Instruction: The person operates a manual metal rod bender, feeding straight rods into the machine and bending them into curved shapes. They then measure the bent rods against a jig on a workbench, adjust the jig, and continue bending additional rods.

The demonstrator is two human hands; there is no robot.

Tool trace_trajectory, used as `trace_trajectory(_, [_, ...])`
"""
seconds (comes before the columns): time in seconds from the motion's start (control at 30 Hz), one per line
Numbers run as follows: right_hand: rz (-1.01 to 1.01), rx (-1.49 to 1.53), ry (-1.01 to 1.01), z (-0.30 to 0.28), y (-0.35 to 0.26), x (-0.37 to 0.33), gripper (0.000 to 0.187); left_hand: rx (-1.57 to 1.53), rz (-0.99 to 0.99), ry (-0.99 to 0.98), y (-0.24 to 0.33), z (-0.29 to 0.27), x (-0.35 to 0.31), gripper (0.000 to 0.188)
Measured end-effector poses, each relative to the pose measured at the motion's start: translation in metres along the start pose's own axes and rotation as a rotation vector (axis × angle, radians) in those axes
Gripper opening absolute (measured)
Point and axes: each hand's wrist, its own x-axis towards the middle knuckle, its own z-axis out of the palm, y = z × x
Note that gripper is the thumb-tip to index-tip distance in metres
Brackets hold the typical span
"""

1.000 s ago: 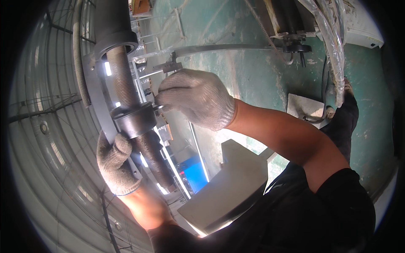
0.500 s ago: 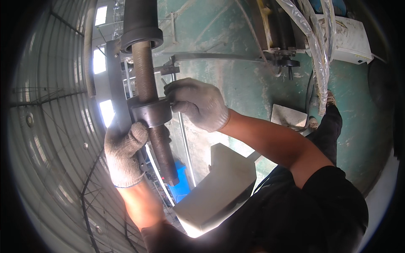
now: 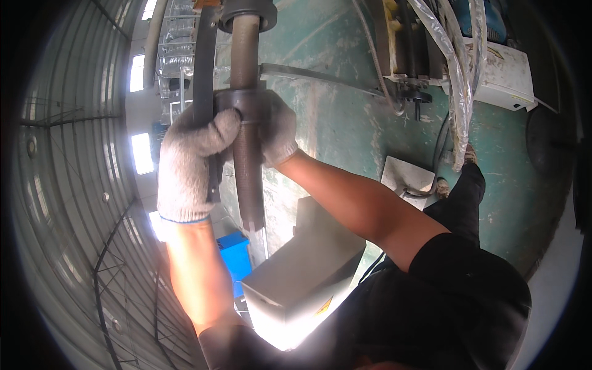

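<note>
A round dark metal collar nut (image 3: 245, 106) sits on a long threaded rod (image 3: 248, 166) that hangs below a dark cylinder (image 3: 248, 13). My left hand (image 3: 192, 166), in a pale knitted glove, is closed at the collar's left side, its thumb pressed against the lower rim. Its fingertips are hidden behind a flat dark bar (image 3: 205, 68) running alongside the rod. My right hand (image 3: 279, 129), also gloved, curls round the collar's right side; its fingers are partly hidden behind it.
Below the rod's end stands a grey box-shaped housing (image 3: 302, 262), with a blue bin (image 3: 234, 250) beside it. Foil-wrapped hoses (image 3: 459, 80) hang at the right near a white machine box (image 3: 502, 74). A pale slab (image 3: 406, 176) lies on the green floor (image 3: 351, 132).
My view has shifted, so the rod appears farther right and higher. My right hand has moved from the collar's edge to curl round its side. My left thumb stays against the collar.
</note>
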Motion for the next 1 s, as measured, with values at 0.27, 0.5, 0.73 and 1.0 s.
trace_trajectory(0.27, [0.632, 1.001, 0.069, 0.006, -0.026, -0.01, 0.037, 0.068, 0.003, 0.035, -0.009, -0.007, 0.013, 0.041])
trace_trajectory(0.5, [0.965, 0.072, -0.063, -0.029, -0.138, -0.032, 0.06, 0.103, -0.054, -0.013, -0.022, -0.021, 0.014, 0.039])
trace_trajectory(0.73, [0.646, -0.181, -0.166, -0.047, -0.136, -0.024, 0.039, -0.026, 0.015, -0.108, -0.012, -0.008, 0.006, 0.046])
trace_trajectory(1.0, [0.438, -0.069, -0.264, -0.073, -0.119, 0.004, 0.021, 0.048, 0.023, -0.123, 0.0, -0.003, 0.003, 0.046])
